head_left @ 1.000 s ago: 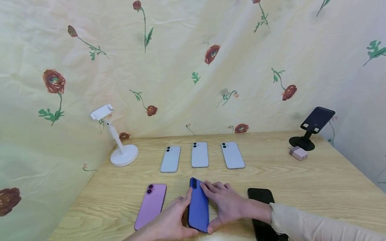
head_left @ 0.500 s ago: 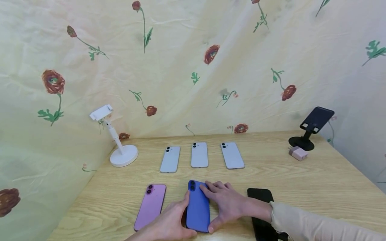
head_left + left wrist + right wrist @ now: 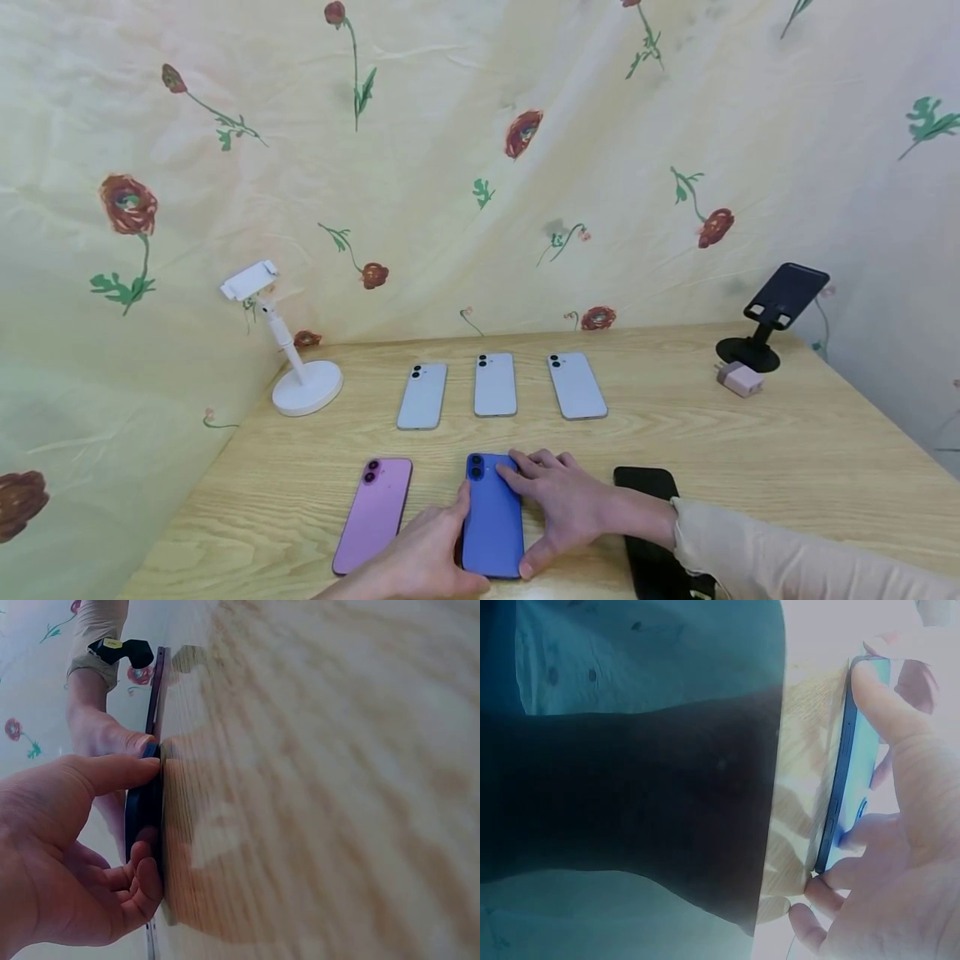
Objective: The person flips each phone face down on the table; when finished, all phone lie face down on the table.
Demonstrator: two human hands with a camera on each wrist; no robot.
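The blue phone (image 3: 492,517) lies flat and face down on the table (image 3: 787,450), in the near row between the pink phone (image 3: 373,515) and the black phone (image 3: 652,525). Both hands are on it. The left hand (image 3: 427,558) curls its thumb and fingers round the blue phone's left edge, as the left wrist view shows. The right hand (image 3: 558,508) holds the other edge, fingers spread over the back and thumb hooked at the near corner.

So the phone looks set down and roughly squared with its neighbours; what seems left is a last nudge and letting go. How tightly the right fingers press is hard to tell, as that wrist view is washed out.

Beyond the blue phone lie three pale phones (image 3: 495,385) in a row. A white stand (image 3: 296,367) is far left of it, a black stand (image 3: 768,321) far right.
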